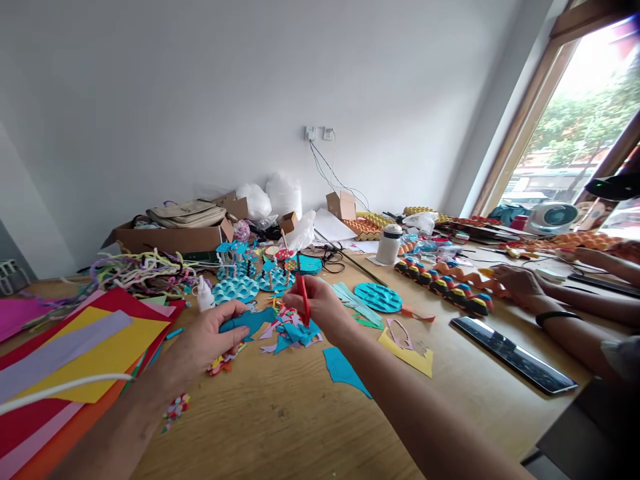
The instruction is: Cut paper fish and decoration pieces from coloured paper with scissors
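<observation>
My left hand [207, 341] is closed on a piece of blue paper [250, 321], pinching it just above the wooden table [280, 413]. My right hand [320, 303] is wrapped round red-handled scissors [304, 300], whose handle points down toward the blue paper. Blue and pink paper scraps [293, 333] lie under and between both hands. A larger blue offcut [345, 372] lies on the table below my right forearm.
Stacked coloured paper sheets [75, 353] lie at the left, with pipe cleaners [140, 270] and a cardboard box [170, 237] behind. Blue scalloped paper models [240, 287] and a glue bottle [203, 293] stand ahead. Another person's arms [560, 307] and a dark tablet [515, 355] are at the right.
</observation>
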`<state>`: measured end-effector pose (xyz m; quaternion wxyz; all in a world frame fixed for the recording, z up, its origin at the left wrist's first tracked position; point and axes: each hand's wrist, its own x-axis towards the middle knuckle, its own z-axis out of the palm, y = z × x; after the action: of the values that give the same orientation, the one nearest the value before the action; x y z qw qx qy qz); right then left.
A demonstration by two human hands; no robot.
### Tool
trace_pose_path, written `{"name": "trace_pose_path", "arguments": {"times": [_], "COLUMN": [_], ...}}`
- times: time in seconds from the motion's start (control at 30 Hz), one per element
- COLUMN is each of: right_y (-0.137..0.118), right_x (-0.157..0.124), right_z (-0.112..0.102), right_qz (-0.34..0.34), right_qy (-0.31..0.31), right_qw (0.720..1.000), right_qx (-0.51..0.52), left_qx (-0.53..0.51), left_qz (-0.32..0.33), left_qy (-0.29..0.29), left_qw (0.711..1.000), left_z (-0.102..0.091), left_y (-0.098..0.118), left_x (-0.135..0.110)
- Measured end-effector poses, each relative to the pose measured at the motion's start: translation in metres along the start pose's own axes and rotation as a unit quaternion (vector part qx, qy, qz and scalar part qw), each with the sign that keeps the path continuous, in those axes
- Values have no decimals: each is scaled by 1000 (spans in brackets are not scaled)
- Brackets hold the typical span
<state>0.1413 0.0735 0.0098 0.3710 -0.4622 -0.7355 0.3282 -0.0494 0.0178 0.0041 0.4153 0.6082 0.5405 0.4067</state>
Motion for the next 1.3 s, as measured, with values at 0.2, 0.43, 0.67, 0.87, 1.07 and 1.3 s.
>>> {"name": "trace_pose_path", "arguments": {"times": [0.2,0.43,0.67,0.87,1.07,1.3], "right_y": [-21,-13,-18,-20,-24,-30], "right_x": [-18,-22,-28,-32,-35,-41], "right_z": [11,20,30,25,32,34], "right_qz": [59,51,59,52,38,42], "right_qy": [-111,-25,14,7,23,-3], "right_qw": [953,902,889,896,892,900], "right_qx": [277,429,453,442,450,433], "left_qx": [-18,-202,-112,-95,-121,-42], "left_qz": [26,66,50,42,85,53], "left_qy": [3,76,108,86,84,64], "left_qw": [1000,974,987,991,986,996], "left_z": [0,3,20,19,25,23], "left_y": [5,15,12,19,17,17], "left_x": [-2,-11,-8,-12,-17,-19]}}
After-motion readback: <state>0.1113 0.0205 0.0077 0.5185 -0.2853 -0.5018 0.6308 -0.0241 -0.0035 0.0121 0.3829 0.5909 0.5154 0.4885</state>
